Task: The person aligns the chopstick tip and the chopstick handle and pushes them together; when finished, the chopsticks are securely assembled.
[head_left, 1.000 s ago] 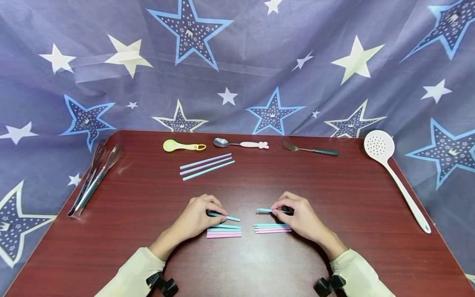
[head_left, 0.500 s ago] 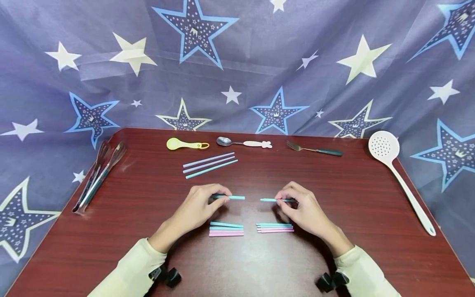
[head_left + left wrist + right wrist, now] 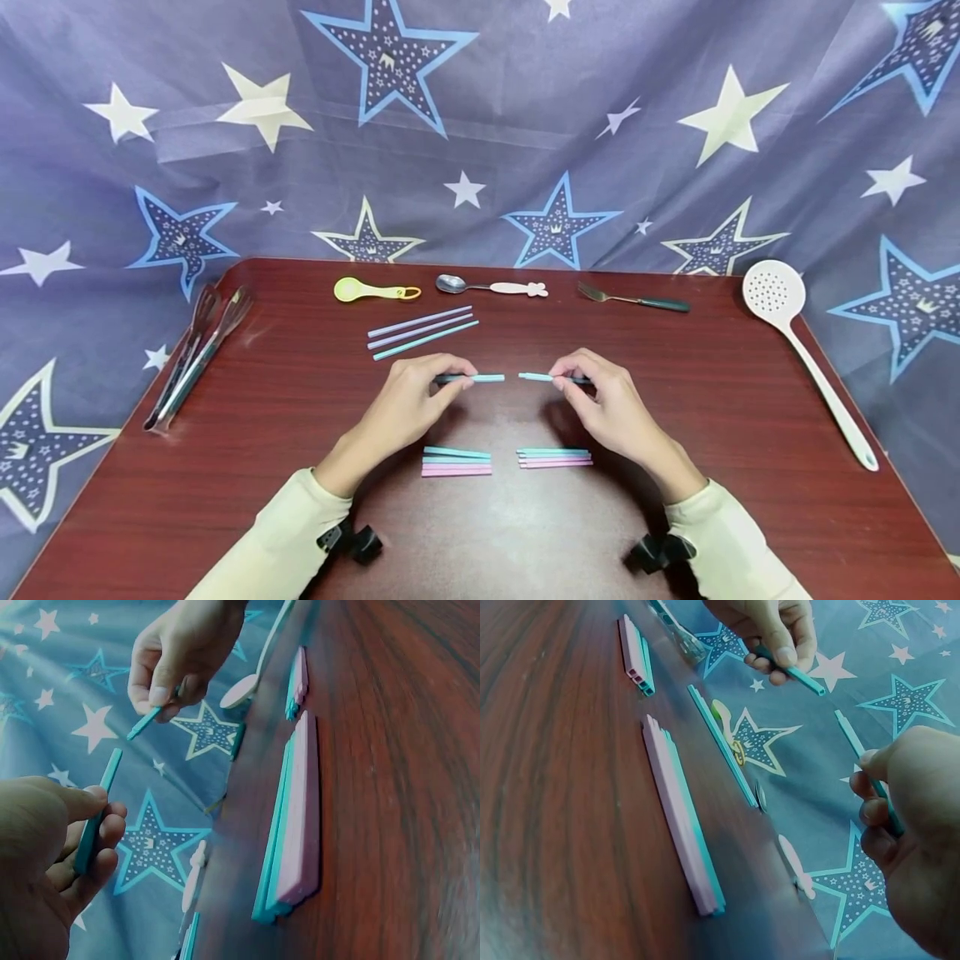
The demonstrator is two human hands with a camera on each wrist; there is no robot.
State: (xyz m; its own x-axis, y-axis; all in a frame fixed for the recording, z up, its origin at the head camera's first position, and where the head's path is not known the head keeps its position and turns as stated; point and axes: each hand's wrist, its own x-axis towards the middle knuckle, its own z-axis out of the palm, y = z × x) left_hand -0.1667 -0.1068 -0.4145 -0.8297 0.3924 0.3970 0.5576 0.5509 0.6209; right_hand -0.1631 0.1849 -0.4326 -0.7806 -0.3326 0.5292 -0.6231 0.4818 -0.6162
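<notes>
left hand [image 3: 415, 403] pinches teal tube [image 3: 490, 377], right hand [image 3: 611, 403] teal rod [image 3: 536, 377] — inner ends protruding.

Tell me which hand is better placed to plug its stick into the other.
Likely the right hand: its turquoise stick has a narrower tip facing the hollow-ended stick in the left hand.

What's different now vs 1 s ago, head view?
The left hand and right hand moved toward the top of the view, away from the left pile and right pile, carrying one turquoise stick and a second turquoise stick. Their facing ends are closer together. Nothing newly gripped or let go. Unchanged: both piles, three long sticks, fork.
</notes>
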